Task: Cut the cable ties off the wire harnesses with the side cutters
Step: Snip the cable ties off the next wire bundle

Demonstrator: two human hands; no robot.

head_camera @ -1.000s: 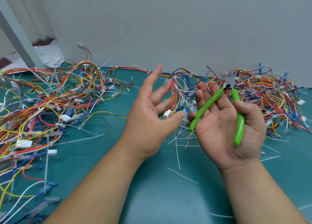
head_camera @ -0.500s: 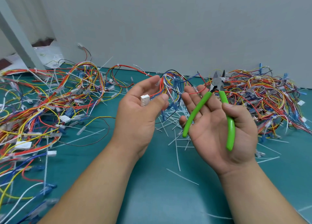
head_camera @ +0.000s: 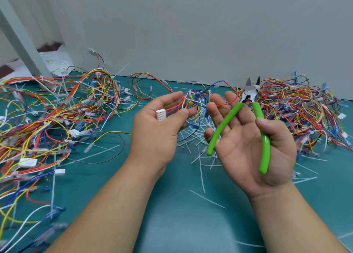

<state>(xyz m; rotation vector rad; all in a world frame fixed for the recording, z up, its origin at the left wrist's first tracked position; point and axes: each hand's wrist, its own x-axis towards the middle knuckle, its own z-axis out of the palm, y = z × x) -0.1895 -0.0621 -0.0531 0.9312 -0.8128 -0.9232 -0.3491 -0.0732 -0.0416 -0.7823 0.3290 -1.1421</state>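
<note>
My left hand [head_camera: 158,132] is raised palm-up and holds a wire harness [head_camera: 193,102] by its white connector [head_camera: 160,115], the thumb pinching the wires against the fingers. Its coloured wires run off to the right behind my right hand. My right hand [head_camera: 248,144] is palm-up with the green-handled side cutters [head_camera: 250,119] lying across it. The thumb presses the right handle and the fingers support the left one. The cutter jaws [head_camera: 253,84] stand apart, pointing up and away, clear of the wires.
A big tangle of harnesses [head_camera: 57,119] covers the left of the green mat [head_camera: 181,214], another heap [head_camera: 301,107] lies at the right by the grey wall. Cut white cable ties [head_camera: 200,157] are scattered below my hands. A grey post [head_camera: 21,43] stands far left.
My left hand closed from open fingers onto the connector and lifted the harness toward me. My right hand with the cutters rose slightly; the jaws now show above the fingers.
</note>
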